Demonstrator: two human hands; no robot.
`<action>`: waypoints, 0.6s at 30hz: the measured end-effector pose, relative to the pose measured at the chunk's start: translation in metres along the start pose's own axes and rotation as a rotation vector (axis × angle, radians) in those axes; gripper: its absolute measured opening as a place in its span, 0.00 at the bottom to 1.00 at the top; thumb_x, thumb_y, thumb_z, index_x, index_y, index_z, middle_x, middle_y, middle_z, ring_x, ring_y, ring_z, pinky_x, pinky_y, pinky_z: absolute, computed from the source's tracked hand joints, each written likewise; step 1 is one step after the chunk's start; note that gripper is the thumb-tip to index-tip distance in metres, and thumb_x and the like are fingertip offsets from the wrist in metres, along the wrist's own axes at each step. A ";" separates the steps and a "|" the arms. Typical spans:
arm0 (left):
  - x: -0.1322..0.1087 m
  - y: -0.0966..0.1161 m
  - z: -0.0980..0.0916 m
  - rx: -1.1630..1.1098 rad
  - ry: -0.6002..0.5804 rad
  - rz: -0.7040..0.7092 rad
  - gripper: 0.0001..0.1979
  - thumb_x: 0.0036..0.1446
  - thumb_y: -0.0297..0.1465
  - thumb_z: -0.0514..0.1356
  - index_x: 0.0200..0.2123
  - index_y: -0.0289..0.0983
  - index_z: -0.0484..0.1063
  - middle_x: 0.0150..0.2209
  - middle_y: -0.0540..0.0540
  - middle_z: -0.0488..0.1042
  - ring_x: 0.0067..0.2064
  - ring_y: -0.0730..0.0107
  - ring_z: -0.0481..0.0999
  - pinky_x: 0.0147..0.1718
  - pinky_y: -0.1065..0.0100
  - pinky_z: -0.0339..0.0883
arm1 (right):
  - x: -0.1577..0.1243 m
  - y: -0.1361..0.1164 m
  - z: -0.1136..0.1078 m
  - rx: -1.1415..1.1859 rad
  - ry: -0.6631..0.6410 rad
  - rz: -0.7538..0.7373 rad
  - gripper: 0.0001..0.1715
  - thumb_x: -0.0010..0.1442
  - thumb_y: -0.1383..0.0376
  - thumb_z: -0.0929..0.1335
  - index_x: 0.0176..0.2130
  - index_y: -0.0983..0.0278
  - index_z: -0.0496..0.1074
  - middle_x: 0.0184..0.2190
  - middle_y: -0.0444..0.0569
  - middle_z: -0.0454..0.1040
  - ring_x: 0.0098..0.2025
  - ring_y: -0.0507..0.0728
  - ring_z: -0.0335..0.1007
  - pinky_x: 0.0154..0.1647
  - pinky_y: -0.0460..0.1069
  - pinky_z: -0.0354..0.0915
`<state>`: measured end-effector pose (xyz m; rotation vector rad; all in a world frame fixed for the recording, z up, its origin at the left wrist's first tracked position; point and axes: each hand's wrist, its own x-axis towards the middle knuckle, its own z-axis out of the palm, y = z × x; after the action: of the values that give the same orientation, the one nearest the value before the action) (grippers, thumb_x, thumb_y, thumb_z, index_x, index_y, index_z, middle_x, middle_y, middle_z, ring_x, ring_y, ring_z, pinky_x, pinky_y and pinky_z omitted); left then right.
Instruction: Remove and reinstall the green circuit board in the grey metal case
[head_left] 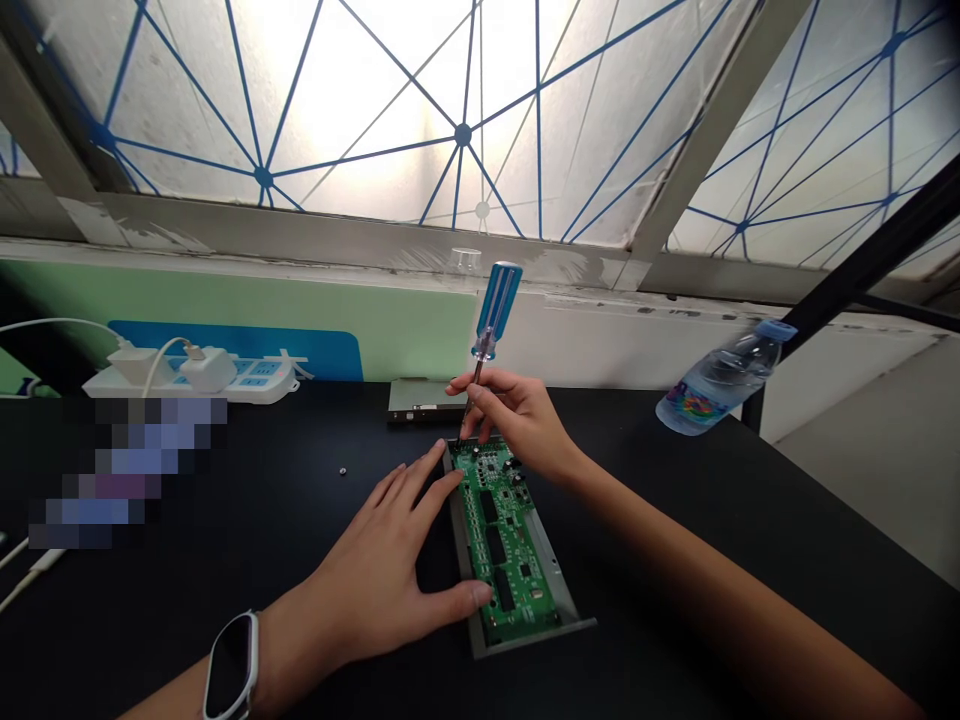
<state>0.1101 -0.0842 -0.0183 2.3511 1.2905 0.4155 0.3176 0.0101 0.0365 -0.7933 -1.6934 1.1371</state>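
Note:
A green circuit board lies in a shallow metal tray on the black table. My right hand is closed around the thin shaft of a screwdriver, whose clear-and-blue handle points up. The screwdriver stands nearly upright, its tip at the board's far left corner; the exact contact there is too small to make out. My left hand lies with fingers spread along the tray's left side, the thumb resting over the board near its front end. Nothing is gripped in that hand.
Behind the board lies a flat metal part. A small screw-like piece sits left of my hands. A power strip with plugged-in chargers is at the back left, and a plastic bottle stands tilted at the back right.

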 end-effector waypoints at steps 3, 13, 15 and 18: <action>0.000 0.002 -0.003 -0.002 -0.020 -0.016 0.49 0.57 0.63 0.58 0.74 0.48 0.50 0.78 0.43 0.36 0.75 0.30 0.45 0.67 0.30 0.52 | 0.000 -0.001 -0.002 -0.055 0.052 0.025 0.17 0.62 0.54 0.74 0.44 0.64 0.76 0.34 0.47 0.77 0.27 0.50 0.77 0.22 0.43 0.72; 0.001 0.005 -0.006 0.009 -0.063 -0.033 0.50 0.57 0.65 0.55 0.75 0.48 0.48 0.78 0.44 0.33 0.75 0.32 0.42 0.67 0.30 0.50 | 0.003 -0.003 -0.009 0.065 -0.021 0.115 0.17 0.60 0.54 0.76 0.38 0.65 0.76 0.30 0.47 0.79 0.22 0.50 0.75 0.23 0.45 0.73; 0.000 0.005 -0.006 0.003 -0.060 -0.038 0.50 0.57 0.65 0.55 0.75 0.49 0.48 0.78 0.44 0.33 0.75 0.31 0.42 0.67 0.30 0.50 | 0.003 -0.005 -0.009 0.048 -0.062 0.098 0.17 0.63 0.54 0.73 0.43 0.65 0.77 0.39 0.50 0.80 0.25 0.50 0.77 0.24 0.45 0.73; 0.000 0.003 -0.005 -0.007 -0.055 -0.037 0.50 0.57 0.65 0.56 0.75 0.49 0.48 0.78 0.43 0.34 0.75 0.30 0.43 0.67 0.29 0.51 | 0.002 -0.006 -0.008 0.008 -0.089 0.068 0.18 0.66 0.55 0.71 0.49 0.64 0.76 0.42 0.51 0.80 0.28 0.50 0.78 0.26 0.45 0.73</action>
<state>0.1107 -0.0844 -0.0125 2.3127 1.3022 0.3411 0.3240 0.0118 0.0443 -0.8115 -1.7457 1.2412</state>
